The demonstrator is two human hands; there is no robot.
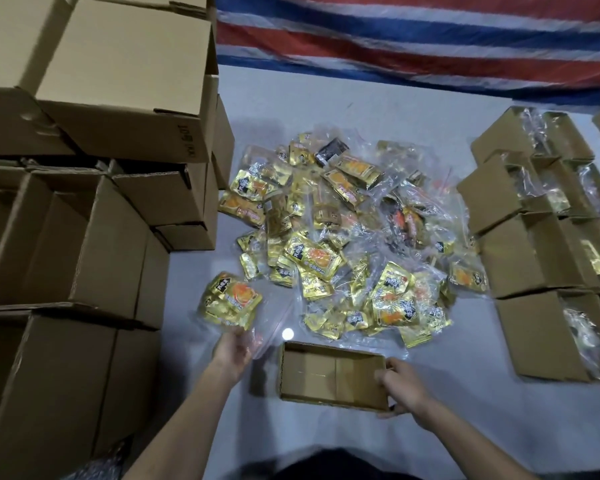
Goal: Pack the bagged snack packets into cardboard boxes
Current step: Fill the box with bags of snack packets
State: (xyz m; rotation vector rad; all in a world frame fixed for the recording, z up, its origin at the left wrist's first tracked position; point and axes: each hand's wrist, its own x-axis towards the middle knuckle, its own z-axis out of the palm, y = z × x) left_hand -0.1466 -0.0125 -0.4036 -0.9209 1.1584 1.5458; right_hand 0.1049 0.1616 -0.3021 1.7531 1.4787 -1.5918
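- Head view: left hand (234, 348), grip closed, pinches the clear near edge of a bag of snack packets (229, 303). The bag reaches away from the hand, its gold packets bunched at the far end.
- Head view: right hand (400, 386), grip curled over the right end wall of the open box (312, 374). The box sits on the pale surface (447, 441) and looks empty inside.
- Key relation: the box's long axis runs left to right. The held bag lies just beyond its left far corner, so the left hand is the nearer one. Likely next move is a short swing right and toward the person, then down into the box.
- Loose pile (343, 230) of more bags lies beyond the box.
- Filled boxes (520, 258) are lined up at right, with stacked boxes (84, 237) at left.
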